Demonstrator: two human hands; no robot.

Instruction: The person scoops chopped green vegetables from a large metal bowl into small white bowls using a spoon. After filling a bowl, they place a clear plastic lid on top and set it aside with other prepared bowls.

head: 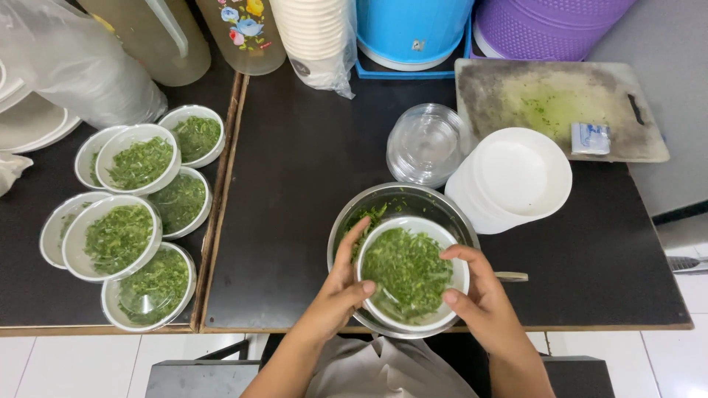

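A white bowl (456,283) filled with chopped green herbs sits over a steel mixing bowl (413,197) at the near edge of the dark table. My left hand (341,286) grips the white bowl's left rim, thumb on its near side. My right hand (481,295) holds the right rim, fingers curled over the edge. More chopped greens show inside the steel bowl at its upper left. A spoon handle (512,277) sticks out to the right of the steel bowl.
Several filled white bowls (125,236), some with clear lids, are stacked on the left table. A stack of white bowls (512,177) and clear lids (426,141) stand behind the steel bowl. A stained cutting board (553,107), paper cups (316,37) and bottles line the back.
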